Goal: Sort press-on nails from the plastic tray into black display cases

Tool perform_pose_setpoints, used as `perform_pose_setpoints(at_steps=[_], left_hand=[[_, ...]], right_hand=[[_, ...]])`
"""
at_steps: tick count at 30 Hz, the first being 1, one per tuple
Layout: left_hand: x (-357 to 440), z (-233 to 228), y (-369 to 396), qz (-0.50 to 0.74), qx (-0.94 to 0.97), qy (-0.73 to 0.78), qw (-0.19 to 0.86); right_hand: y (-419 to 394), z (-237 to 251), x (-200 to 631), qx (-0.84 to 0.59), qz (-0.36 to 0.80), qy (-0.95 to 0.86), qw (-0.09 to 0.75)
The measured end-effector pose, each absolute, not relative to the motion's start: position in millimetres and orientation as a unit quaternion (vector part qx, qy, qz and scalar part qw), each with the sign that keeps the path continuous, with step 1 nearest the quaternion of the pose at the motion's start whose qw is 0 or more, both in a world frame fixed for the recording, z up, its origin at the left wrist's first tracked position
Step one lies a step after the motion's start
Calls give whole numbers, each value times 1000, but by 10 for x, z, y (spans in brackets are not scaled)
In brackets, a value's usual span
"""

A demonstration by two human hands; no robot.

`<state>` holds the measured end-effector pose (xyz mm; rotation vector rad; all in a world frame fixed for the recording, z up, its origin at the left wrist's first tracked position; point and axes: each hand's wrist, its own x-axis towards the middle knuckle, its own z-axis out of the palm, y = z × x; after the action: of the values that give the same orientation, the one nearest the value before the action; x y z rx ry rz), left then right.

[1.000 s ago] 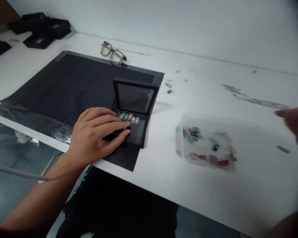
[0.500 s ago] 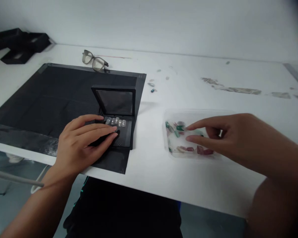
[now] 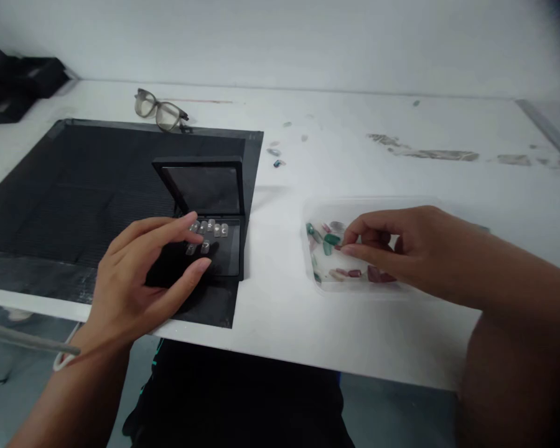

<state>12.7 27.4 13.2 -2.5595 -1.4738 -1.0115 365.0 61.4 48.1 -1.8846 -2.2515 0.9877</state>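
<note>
Pinching glossy oval nails in a clear tray, right hand.

Under the left hand sits a black case holding pale, clear nail tips, on a black mat with fine ribbing. By the right hand, a clear tray holds green, dark red and pinkish nail pieces. The bench is white with brownish smears.

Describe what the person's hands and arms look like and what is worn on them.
Both the left hand and the right hand are bare: no gloves, rings or watch visible. Both forearms are bare too, with no sleeves in view. Fingernails look short and unpainted.
</note>
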Motion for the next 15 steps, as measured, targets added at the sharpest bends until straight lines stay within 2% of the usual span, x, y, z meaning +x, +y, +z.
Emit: perform_pose_setpoints(at_steps=[7,15], left_hand=[[133,130,275,-324,-815,-480,-19],[92,145,271,-308,-839,-449,-23]], right_hand=[[578,579,3666,-597,368,-706,97],[570,562,3694,-610,362,-702,62]])
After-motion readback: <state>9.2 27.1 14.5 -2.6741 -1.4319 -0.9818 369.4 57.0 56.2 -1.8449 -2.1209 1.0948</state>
